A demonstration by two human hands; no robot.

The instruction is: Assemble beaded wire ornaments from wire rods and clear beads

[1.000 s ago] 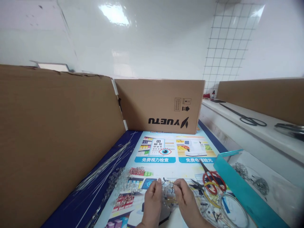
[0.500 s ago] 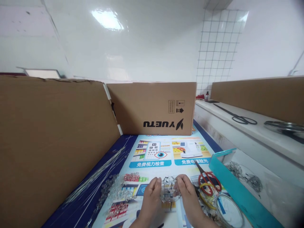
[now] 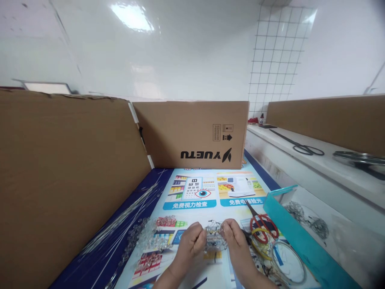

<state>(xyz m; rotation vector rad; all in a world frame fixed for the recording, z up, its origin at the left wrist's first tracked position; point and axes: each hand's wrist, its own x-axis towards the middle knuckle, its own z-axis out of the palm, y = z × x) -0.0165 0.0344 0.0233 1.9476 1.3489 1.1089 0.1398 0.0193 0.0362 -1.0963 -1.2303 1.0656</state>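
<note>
A small openwork piece of thin wire with clear beads (image 3: pixel 215 237) is held up between my two hands, low in the middle of the view. My left hand (image 3: pixel 192 244) pinches its left side, thumb against curled fingers. On the other side my right hand (image 3: pixel 235 239) grips its right edge with thumb and fingers together. Black bits of wire stick out of the piece. Left of my hands lies a spread heap of clear beads (image 3: pixel 155 241). Red-handled scissors (image 3: pixel 261 228) and yellow-handled pliers (image 3: pixel 261 247) lie just right of my right hand.
A coil of wire (image 3: pixel 303 263) lies beside a turquoise box (image 3: pixel 303 233) containing wire pieces (image 3: pixel 319 228). Long straight wires (image 3: pixel 120 220) lie at left. Cardboard panels (image 3: pixel 192 132) stand behind and left. A white ledge (image 3: pixel 327 160) at right bears large black scissors (image 3: pixel 306 149).
My left hand has turned slightly, with its forearm swung left. The beaded wire piece has tilted a little between my hands. The whole view has shifted slightly.
</note>
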